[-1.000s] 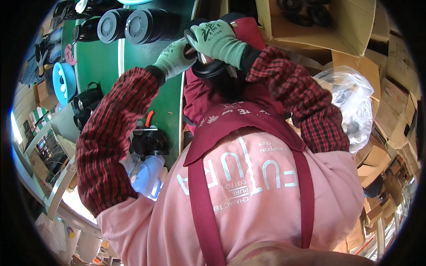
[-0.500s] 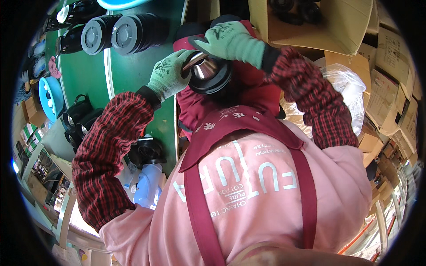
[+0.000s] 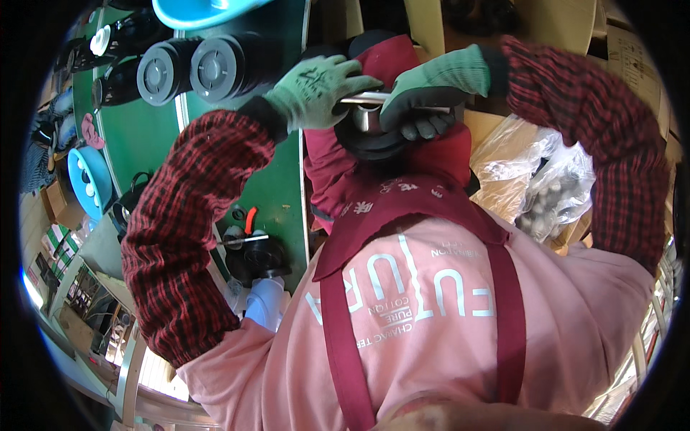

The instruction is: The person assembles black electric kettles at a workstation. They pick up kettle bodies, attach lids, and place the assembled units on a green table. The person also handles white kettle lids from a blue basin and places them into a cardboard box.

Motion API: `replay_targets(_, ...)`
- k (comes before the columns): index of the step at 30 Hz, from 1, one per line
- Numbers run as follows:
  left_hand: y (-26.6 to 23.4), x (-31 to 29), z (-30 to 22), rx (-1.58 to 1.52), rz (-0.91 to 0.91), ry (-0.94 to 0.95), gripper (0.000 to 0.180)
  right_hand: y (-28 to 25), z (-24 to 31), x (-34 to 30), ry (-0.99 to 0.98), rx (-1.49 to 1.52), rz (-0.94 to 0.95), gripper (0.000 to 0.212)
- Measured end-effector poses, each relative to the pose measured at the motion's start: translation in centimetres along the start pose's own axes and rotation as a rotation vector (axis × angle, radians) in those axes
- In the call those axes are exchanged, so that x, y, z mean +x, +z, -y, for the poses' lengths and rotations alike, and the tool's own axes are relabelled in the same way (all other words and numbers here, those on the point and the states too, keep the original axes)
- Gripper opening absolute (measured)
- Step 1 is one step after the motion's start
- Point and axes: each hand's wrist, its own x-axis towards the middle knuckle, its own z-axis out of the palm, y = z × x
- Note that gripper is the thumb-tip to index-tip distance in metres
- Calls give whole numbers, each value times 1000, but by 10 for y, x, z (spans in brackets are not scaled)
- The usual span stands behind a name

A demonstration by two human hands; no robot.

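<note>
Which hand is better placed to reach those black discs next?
Likely the left hand: it is nearer the black discs on the green table. The right hand is farther off. Both are at the metal rod.

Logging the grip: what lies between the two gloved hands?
Head view: a silvery bar, with a metal piece below it, between left hand and right hand.

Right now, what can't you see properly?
All in the head view:
- Silver metal piece: partly hidden by the right hand.
- Blue basin: cut off by the top edge.
- Grey shapes: blurred behind clear plastic.
- Black things at the top right: lost in shadow, cut off by the top edge.
</note>
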Motion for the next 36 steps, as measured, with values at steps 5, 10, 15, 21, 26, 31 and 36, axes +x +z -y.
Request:
replay_targets(5, 25, 7, 24, -57, 0, 99, 55, 30, 4, 5, -120, 258, -276, 20)
replay_targets(10, 46, 11, 36, -40, -70, 122, 59, 45, 2, 15, -78, 465, -294, 20)
replay_targets(15, 57, 35, 56, 8, -137, 243, 65, 68, -32, 85, -47, 867, -164, 59)
replay_targets(21, 37, 18, 31, -26, -271, -87, 76, 51, -4, 25, -203, 594, -325, 28)
replay_targets(26, 74, -45, -17, -553, -978, -352, 79, 35, -44, -19, -580, 640, -682, 36)
replay_targets(31, 95, -24, -82, -535, -768, -254, 74, 21, -97, -20, -986, 961, -613, 26)
replay_targets(36, 121, -18, -99, -517, -1005, -347, 72, 71, -101, -9, -1003, 898, -779, 30)
